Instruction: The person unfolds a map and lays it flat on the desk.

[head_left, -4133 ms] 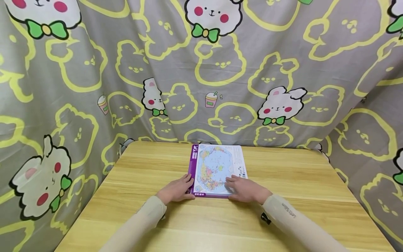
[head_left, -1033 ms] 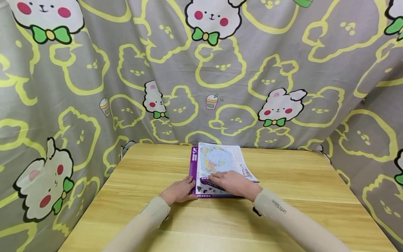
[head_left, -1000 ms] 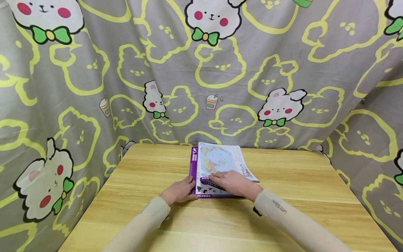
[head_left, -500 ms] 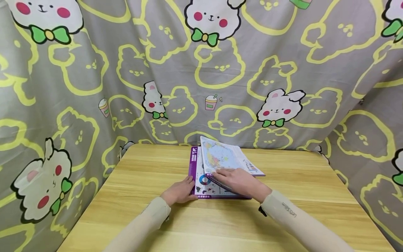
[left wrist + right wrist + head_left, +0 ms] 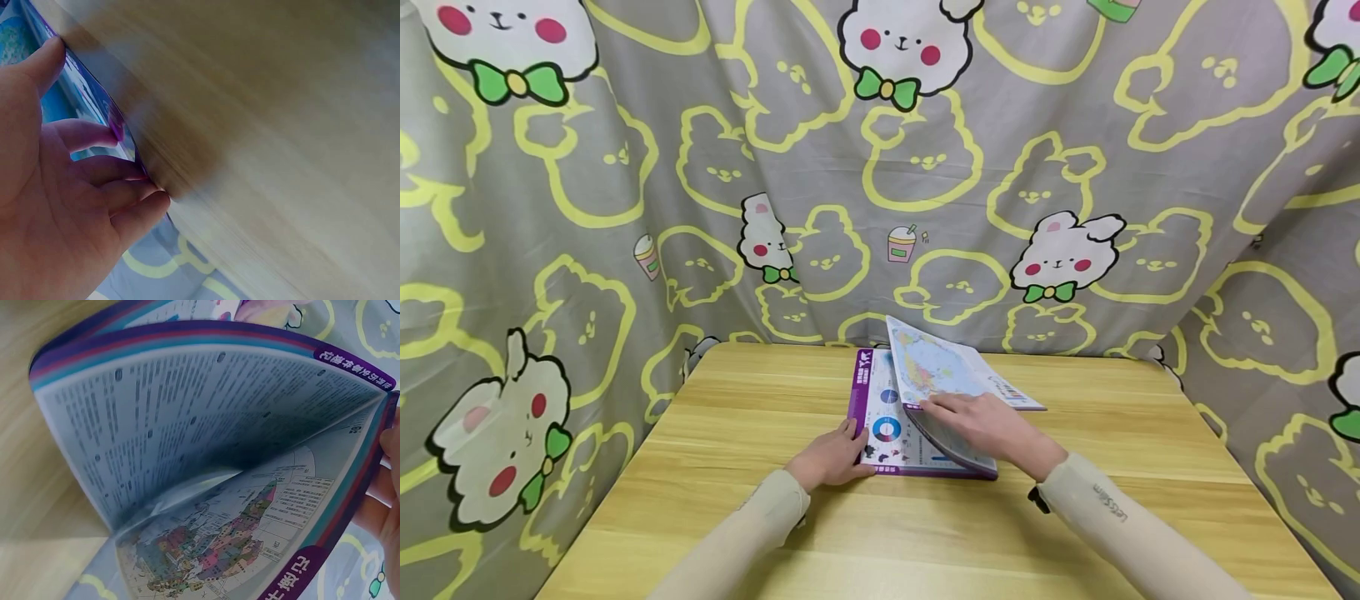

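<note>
A folding map with purple borders lies on the wooden table. Its upper part, a world map panel (image 5: 934, 358), is tilted up and swung to the right. Below it the bottom panel (image 5: 880, 392) shows charts and small pictures. My right hand (image 5: 988, 427) pinches the near-left corner of the raised part. In the right wrist view its inner panels (image 5: 156, 425) spread apart, with printed text and a coloured map; only part of the right hand (image 5: 380, 500) shows there. My left hand (image 5: 829, 457) rests against the bottom panel's near-left edge, fingertips touching it in the left wrist view.
The wooden table (image 5: 737, 392) extends to both sides of the map and toward me. A grey curtain (image 5: 820, 150) with yellow outlines and white rabbits hangs behind the table and along both sides.
The map first lay flat under both hands. My right hand has lifted its upper part and moved it rightward, uncovering more of the bottom panel. My left hand has stayed at the left edge.
</note>
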Demonstrator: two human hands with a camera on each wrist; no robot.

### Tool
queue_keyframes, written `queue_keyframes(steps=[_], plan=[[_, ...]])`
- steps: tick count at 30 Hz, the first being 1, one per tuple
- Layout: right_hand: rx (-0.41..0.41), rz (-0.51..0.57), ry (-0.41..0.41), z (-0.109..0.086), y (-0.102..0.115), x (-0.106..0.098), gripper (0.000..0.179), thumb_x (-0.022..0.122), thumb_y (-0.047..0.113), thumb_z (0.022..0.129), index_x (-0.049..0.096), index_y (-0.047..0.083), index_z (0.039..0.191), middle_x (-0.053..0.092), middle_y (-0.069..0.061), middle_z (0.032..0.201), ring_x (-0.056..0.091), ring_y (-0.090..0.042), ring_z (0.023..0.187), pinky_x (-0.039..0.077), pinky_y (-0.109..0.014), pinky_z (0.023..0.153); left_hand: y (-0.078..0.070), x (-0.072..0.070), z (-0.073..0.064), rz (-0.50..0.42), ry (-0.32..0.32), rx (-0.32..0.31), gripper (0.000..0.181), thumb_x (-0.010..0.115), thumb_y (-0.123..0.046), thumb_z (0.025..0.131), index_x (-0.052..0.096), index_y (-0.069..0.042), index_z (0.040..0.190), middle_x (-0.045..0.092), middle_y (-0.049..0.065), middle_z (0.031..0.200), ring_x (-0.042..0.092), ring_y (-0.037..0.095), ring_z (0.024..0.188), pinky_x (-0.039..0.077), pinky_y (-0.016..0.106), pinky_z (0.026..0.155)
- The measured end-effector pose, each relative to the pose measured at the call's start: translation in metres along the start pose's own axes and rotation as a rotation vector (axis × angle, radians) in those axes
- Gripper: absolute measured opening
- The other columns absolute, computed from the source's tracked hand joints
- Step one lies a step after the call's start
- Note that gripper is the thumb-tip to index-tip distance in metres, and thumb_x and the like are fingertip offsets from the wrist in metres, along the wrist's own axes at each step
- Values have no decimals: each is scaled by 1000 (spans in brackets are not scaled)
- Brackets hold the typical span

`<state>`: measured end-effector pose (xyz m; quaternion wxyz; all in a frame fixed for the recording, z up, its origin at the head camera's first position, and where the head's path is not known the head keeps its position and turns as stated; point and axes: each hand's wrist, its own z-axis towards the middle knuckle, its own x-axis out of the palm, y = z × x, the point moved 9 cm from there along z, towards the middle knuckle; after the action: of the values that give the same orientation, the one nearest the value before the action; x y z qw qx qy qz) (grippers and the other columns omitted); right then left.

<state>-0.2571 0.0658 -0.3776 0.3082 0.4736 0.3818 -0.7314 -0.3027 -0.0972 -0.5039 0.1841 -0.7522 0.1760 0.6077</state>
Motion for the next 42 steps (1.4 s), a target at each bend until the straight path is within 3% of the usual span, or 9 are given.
queue_keyframes(steps=[9, 22, 31, 37, 42], plan=[[12, 1, -71, -12, -9, -12, 58, 65, -8, 79, 54, 12, 133, 59, -11, 124, 62, -26, 103, 55, -39, 69, 4, 1, -4, -13, -6, 0, 75, 51, -54, 92, 40, -1, 143, 31, 26, 146, 28, 38, 136, 28, 45, 109], [42, 29, -97, -26, -17, -21, 56, 65, -6, 83, 53, 12, 134, 58, -11, 127, 62, -27, 101, 55, -41, 72, 12, 1, -5, -46, 19, -41, 81, 55, -56, 88, 39, 4, 141, 28, 30, 146, 28, 40, 136, 28, 47, 108], [-4, 20, -195, -37, -20, -31, 44, 50, -4, 89, 55, 9, 131, 59, -11, 124, 63, -27, 100, 55, -40, 66, 16, -2, -12, -77, 25, -53, 80, 56, -53, 89, 38, 5, 141, 26, 31, 146, 25, 41, 136, 26, 47, 109], [8, 39, -232, -42, -24, -35, 58, 63, -11, 74, 58, 8, 128, 61, -11, 122, 63, -27, 97, 55, -40, 65, 22, -2, -15, -100, 25, -60, 80, 56, -52, 90, 38, 6, 141, 25, 31, 147, 24, 41, 137, 25, 47, 110], [7, 42, -253, -47, -25, -37, 59, 65, -11, 72, 58, 8, 128, 61, -11, 121, 64, -27, 94, 55, -40, 63, 28, 1, -18, -110, 30, -63, 80, 57, -52, 89, 38, 6, 141, 25, 31, 147, 22, 41, 137, 25, 47, 110]])
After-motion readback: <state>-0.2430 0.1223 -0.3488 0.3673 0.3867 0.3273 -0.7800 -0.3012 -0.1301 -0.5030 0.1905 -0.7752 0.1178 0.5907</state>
